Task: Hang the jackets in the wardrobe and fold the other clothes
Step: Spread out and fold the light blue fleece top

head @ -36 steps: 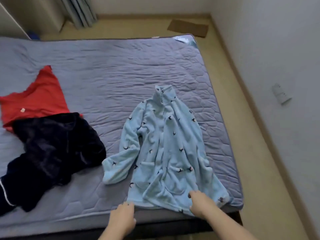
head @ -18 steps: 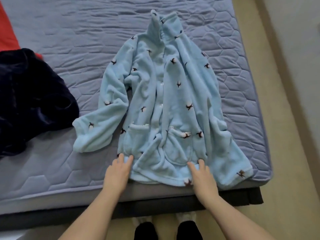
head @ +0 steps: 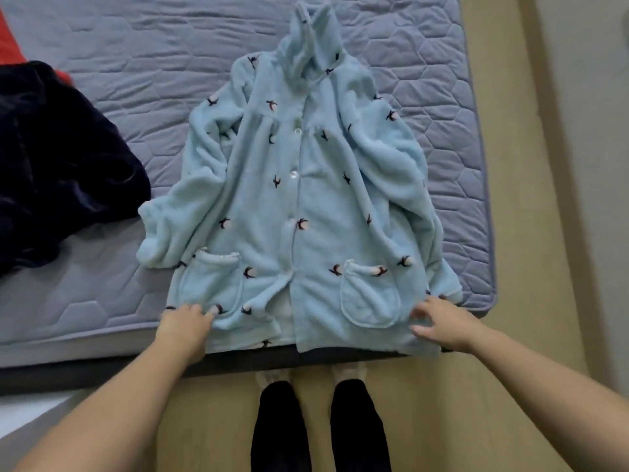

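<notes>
1. Head view, step in hand: flattening the pale blue fleece garment (head: 299, 199) on the bed (head: 136, 63) ahead of a fold, by the look of it. Laid front up and buttoned, collar towards the far side, hem at the near edge of the mattress and slightly over it, sleeves lying down along the sides.
2. Same view, hands: left hand (head: 185, 323) resting on the hem's left corner just below the left pocket, fingers lightly bent on top of the fleece, thumb hidden, so impossible to say whether pinching or only pressing. Right hand (head: 442, 327) over the hem's right corner beside the right pocket, fingers spread and blurred, visibly holding nothing.
3. Same view, surroundings: dark navy garment (head: 51, 158) heaped to the left, near the left cuff but apart from it, with a sliver of red cloth (head: 10, 39) behind it — both probably waiting their turn.
4. Next move, as a judgement: calling for a sleeve brought across the chest, or one side folded in towards the button line. Thick soft fleece, likely to spring back unless pressed down.
5. Against half a second ago: hem drawn out wide and flat where bunched and overlapped before, pockets lying squarer, hands further apart at the two corners — camera closer and tilted further down.
</notes>
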Tool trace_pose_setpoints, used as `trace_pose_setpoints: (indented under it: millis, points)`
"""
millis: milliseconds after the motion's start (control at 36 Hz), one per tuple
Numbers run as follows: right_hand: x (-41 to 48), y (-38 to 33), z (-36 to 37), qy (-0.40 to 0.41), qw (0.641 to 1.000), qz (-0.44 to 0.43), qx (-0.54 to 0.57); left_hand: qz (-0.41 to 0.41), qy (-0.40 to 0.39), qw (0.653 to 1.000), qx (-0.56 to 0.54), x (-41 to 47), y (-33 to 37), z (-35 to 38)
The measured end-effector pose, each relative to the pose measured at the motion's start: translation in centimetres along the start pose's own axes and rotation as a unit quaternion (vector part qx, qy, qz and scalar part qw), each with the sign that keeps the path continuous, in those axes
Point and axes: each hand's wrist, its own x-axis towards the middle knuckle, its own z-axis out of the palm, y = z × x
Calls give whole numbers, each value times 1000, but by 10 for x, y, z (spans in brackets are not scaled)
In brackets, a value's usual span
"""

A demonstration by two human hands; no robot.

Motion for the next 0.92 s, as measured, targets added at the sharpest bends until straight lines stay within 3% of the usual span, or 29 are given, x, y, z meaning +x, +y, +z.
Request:
trace_pose_setpoints:
  millis: [111, 194, 250, 333, 389, 472, 556, 611, 694, 833, 917]
  points:
    - [24, 0, -5, 271, 950, 134, 84, 26, 87, 995, -47, 21, 43, -24]
    - [39, 8, -11, 227, 915, 246, 223, 40, 153, 980, -120, 37, 75, -38]
    - [48, 10, -13, 176, 897, 266, 306, 57, 179, 968, -165, 48, 95, -44]
    - [50, 15, -14, 155, 933, 213, 246, 64, 165, 962, -209, 56, 117, -52]
    - [42, 26, -22, 190, 942, 208, 183, 48, 142, 966, -212, 56, 123, -56]
    - [16, 63, -47, 271, 900, 302, 157, 41, 111, 972, -204, 54, 122, -65]
    - [-6, 92, -69, 227, 893, 370, 122, 42, 82, 971, -221, 47, 112, -78]
    - [-14, 87, -77, 168, 911, 362, 105, 37, 75, 971, -225, 41, 103, -88]
    - [-14, 52, -83, 142, 936, 316, 71, 6, 74, 965, -250, 30, 84, -99]
    - [13, -36, -94, 104, 980, 164, 52, -78, 108, 941, -310, 23, 23, -108]
    - [37, -93, -101, 88, 992, 77, 38, -155, 131, 910, -362, 28, -26, -107]
